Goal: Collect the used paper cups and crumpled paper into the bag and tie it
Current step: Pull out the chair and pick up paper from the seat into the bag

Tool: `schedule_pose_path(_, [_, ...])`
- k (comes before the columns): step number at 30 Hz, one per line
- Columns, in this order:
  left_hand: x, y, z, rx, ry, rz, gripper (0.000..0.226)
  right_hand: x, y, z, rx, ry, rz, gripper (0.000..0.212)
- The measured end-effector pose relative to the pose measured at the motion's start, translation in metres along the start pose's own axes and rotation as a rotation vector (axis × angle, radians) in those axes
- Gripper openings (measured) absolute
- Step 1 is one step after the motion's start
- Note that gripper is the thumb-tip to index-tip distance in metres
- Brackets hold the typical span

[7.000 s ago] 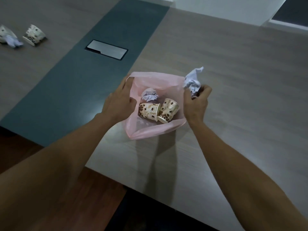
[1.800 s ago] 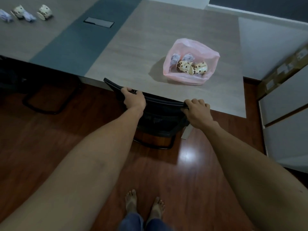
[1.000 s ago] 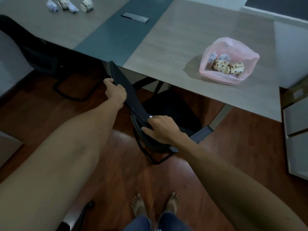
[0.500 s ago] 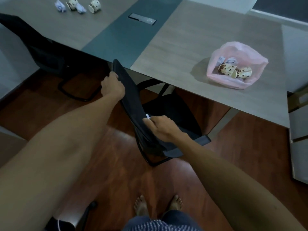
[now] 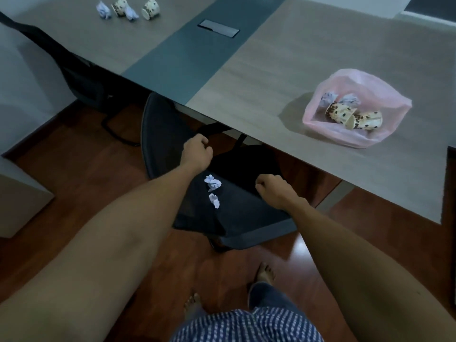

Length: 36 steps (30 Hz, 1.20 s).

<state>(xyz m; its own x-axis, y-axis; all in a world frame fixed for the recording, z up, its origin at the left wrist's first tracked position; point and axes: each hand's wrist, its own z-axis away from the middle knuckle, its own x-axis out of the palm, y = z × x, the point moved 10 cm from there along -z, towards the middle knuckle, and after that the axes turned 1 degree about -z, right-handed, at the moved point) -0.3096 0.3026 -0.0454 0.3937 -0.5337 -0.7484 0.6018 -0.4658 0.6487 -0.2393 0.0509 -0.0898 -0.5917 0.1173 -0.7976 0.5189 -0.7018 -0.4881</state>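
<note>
- Your right hand [image 5: 270, 191] hovers loosely curled over the chair [image 5: 229, 193] seat, holding nothing; your left hand [image 5: 197, 151], fingers curled, seems to grip the chair's armrest, though I cannot tell for sure.
- Pinch the two crumpled papers [image 5: 212, 185] off the seat just left of your right hand; they have no long axis.
- Carry them to the pink bag [image 5: 355, 77], far right on the table [image 5: 259, 77], mouth open toward you; the cups [image 5: 355, 117] inside lie sideways.
</note>
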Motion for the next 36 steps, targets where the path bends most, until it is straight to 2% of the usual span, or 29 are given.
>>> schedule_pose_path(7, [0.087, -0.037, 0.018, -0.277, 0.003, 0.157, 0.036, -0.005, 0.060, -0.038, -0.020, -0.068, -0.027, 0.025])
schedule_pose_path(10, [0.127, -0.068, 0.029, -0.371, -0.022, 0.199, 0.031, 0.006, 0.071, -0.057, -0.031, -0.073, -0.044, 0.029])
schedule_pose_path(20, [0.243, -0.159, 0.043, -0.625, 0.000, 0.338, 0.052, 0.096, 0.089, -0.159, -0.069, -0.112, -0.140, 0.039])
schedule_pose_path(25, [0.304, -0.212, 0.025, -0.726, 0.163, 0.451, 0.075, 0.167, 0.091, -0.234, -0.129, -0.151, -0.137, 0.054])
schedule_pose_path(30, [0.326, -0.247, 0.023, -0.822, 0.317, 0.299, 0.085, 0.239, 0.080, -0.300, -0.268, -0.329, -0.061, 0.086])
schedule_pose_path(32, [0.331, -0.256, 0.022, -0.821, 0.423, 0.264, 0.085, 0.264, 0.069, -0.317, -0.360, -0.399, -0.005, 0.097])
schedule_pose_path(36, [0.341, -0.270, 0.017, -0.811, 0.524, 0.159, 0.069, 0.297, 0.051, -0.337, -0.521, -0.427, 0.072, 0.098])
